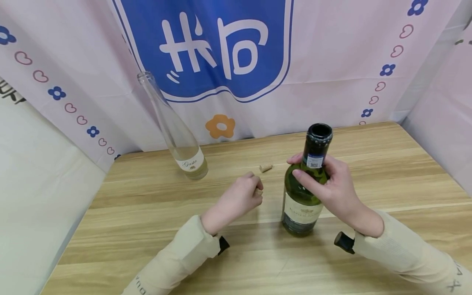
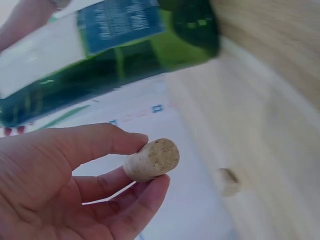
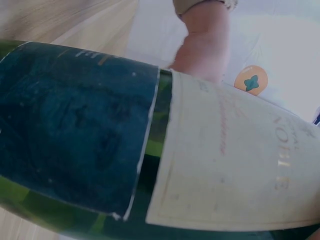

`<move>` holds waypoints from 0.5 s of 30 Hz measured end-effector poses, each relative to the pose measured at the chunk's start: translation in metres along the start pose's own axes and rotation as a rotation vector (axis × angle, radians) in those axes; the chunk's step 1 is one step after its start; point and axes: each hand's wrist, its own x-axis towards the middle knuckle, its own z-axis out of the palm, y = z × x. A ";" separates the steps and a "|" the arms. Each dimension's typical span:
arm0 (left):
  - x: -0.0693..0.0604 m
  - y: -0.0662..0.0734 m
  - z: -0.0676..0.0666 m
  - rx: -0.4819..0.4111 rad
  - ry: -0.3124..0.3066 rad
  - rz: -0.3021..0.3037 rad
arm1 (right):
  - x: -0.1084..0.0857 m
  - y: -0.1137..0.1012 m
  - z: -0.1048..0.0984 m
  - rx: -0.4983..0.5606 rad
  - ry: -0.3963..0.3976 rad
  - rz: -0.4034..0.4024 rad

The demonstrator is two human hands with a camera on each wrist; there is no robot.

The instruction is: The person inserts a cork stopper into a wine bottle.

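Note:
A green wine bottle (image 1: 303,209) with a cream label stands upright on the table, its dark mouth uncovered. My right hand (image 1: 337,190) grips it around the shoulder, just below the neck. To the left of the bottle, my left hand (image 1: 236,198) pinches a cork (image 2: 152,160) between thumb and fingers; in the head view the hand mostly hides it. The cork and the bottle are apart. In the right wrist view the bottle's labels (image 3: 235,155) fill most of the picture, and part of the left arm shows behind them.
A second cork (image 1: 266,168) lies on the wooden table (image 1: 129,213) beyond my left hand. A clear bottle (image 1: 184,147) with a white label stands at the back left. Behind the table hangs a printed cloth (image 1: 332,53).

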 end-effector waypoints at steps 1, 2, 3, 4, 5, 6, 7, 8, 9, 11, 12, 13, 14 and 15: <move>-0.001 0.003 -0.003 -0.007 0.020 0.011 | 0.000 0.000 0.000 -0.002 0.000 0.000; -0.002 0.006 -0.006 -0.012 0.043 0.025 | 0.000 0.000 0.000 -0.004 0.000 0.001; -0.004 0.010 -0.009 -0.015 0.065 0.041 | 0.000 0.000 0.000 -0.005 0.000 0.002; -0.005 0.013 -0.012 -0.020 0.087 0.057 | 0.000 0.000 0.000 -0.009 0.001 0.002; -0.007 0.016 -0.014 -0.023 0.108 0.075 | 0.000 0.000 0.000 -0.010 0.000 0.001; -0.008 0.018 -0.017 -0.030 0.129 0.094 | 0.000 0.000 0.000 -0.013 0.000 0.000; -0.010 0.021 -0.019 -0.034 0.149 0.111 | 0.000 0.000 0.000 -0.014 -0.001 -0.002; -0.012 0.024 -0.022 -0.038 0.169 0.126 | 0.000 0.000 0.000 -0.016 -0.001 -0.003; -0.014 0.027 -0.024 -0.041 0.187 0.141 | 0.000 0.000 0.000 -0.017 -0.002 -0.005; -0.018 0.033 -0.029 -0.048 0.231 0.174 | 0.000 0.000 0.000 -0.018 -0.003 -0.006; -0.019 0.035 -0.032 -0.051 0.254 0.191 | 0.000 0.000 0.000 -0.019 -0.003 -0.006; -0.021 0.038 -0.034 -0.052 0.276 0.209 | 0.000 0.000 0.000 -0.021 -0.003 -0.006; -0.022 0.040 -0.036 -0.049 0.299 0.225 | 0.000 0.000 0.000 -0.022 -0.003 -0.005; -0.023 0.042 -0.037 -0.047 0.321 0.242 | 0.000 0.000 0.000 -0.025 -0.002 -0.003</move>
